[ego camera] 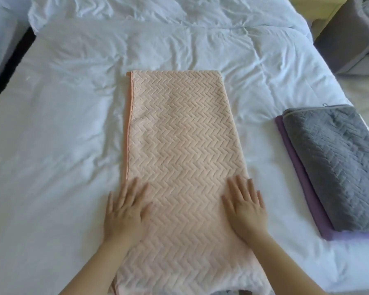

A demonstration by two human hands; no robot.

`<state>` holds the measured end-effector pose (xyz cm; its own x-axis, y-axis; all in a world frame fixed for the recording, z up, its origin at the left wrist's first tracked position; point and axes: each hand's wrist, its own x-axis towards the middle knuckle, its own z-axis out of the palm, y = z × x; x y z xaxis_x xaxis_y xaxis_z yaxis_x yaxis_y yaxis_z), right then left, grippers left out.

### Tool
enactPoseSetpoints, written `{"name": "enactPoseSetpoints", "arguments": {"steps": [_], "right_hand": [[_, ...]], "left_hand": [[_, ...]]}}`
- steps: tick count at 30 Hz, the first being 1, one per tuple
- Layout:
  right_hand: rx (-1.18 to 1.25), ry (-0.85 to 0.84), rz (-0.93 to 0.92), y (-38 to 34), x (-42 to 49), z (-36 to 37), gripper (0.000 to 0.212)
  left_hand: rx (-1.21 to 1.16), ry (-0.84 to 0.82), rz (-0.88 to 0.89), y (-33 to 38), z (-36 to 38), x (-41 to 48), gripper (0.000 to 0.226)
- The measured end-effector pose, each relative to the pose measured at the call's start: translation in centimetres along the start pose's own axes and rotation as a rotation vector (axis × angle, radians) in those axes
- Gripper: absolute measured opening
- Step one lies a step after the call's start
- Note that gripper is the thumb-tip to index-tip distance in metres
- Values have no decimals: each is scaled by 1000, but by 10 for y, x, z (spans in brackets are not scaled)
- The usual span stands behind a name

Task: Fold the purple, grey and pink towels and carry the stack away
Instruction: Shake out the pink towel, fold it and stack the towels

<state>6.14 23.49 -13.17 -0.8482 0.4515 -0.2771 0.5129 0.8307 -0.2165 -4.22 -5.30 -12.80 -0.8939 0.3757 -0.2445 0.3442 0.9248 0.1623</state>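
Pink towel [179,145], herringbone-textured, lies as a long folded rectangle mid-bed [51,135] on wrinkled white sheets. Left hand [125,209] and right hand [246,207] press flat on its near edges, fingers straight, grasping nothing. Folded grey towel [334,165] sits on purple towel [300,179], right.

Pink herringbone towel [179,150] folded lengthwise on bed, folded grey towel [337,162] stacked on purple towel [303,184]
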Motion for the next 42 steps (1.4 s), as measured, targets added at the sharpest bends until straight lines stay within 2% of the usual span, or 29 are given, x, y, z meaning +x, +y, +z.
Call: {"name": "enactPoseSetpoints", "arguments": {"steps": [2,5,7,9,11,14,16,19,21,23,27,29,30,33,35,39,42], "right_hand": [[41,-28,28,3,-27,4,65],[65,-29,12,10,-83,14,65],[196,49,86,21,-115,19,62],[464,75,201,29,-135,19,54],[665,21,257,35,-150,16,48],[783,29,265,44,-168,7,31],[840,38,241,47,-176,-1,21],[805,109,162,49,-186,-11,11],[797,165,109,51,-194,-20,7],[786,127,70,55,-201,-32,17],[634,-9,-55,58,-196,-62,55],[535,-31,-117,53,-177,-79,55],[505,-8,-139,48,-163,-88,50],[506,89,-149,31,-114,-119,22],[586,79,-100,22,-76,-136,9],[700,45,51,13,12,-143,14],[747,33,142,3,78,-128,16]], "left_hand": [[-93,-8,-63,2,12,-30,74],[-225,55,-44,15,23,-92,79],[-336,153,-85,17,31,-125,67],[-473,222,-157,16,38,-145,54],[-658,225,-213,16,39,-159,56],[-964,225,-320,16,30,-174,53],[-1059,311,-389,17,20,-181,44],[-1022,462,-437,21,5,-192,26],[-942,534,-338,22,-3,-199,15],[-891,508,-216,19,-8,-205,10],[-779,300,-49,12,-23,-207,49],[-559,307,88,11,-36,-194,54],[-477,342,116,10,-44,-182,49],[-384,468,29,8,-79,-131,32],[-383,458,-48,3,-100,-87,22],[-787,267,-223,-1,-121,7,9],[-776,238,-255,-1,-112,70,15]]}}
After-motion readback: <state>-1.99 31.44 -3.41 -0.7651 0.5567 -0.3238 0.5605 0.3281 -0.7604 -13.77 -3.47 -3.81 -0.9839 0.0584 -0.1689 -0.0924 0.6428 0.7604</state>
